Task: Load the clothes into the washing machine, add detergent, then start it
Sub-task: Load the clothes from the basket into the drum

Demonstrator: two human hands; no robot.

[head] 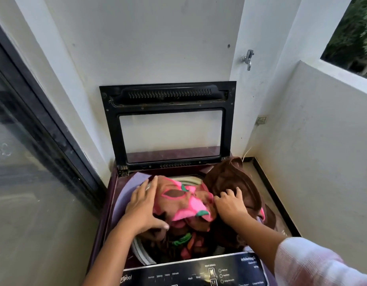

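A maroon top-loading washing machine (111, 205) stands below me with its glass lid (170, 122) raised against the wall. A heap of clothes fills the drum mouth: a brown garment with pink and green flowers (182, 205) in the middle, and a plain brown garment (230, 178) bulging over the right rim. My left hand (142, 205) lies flat on the left side of the floral garment, fingers spread. My right hand (230, 203) clutches the cloth where the floral and the brown garment meet. The black control panel (188, 273) runs along the near edge.
A lilac cloth (135, 186) lies along the left inner rim. A metal tap (248, 58) sticks out of the wall at the upper right. A dark-framed glass door (34, 141) is on the left, a low white wall (323, 141) on the right.
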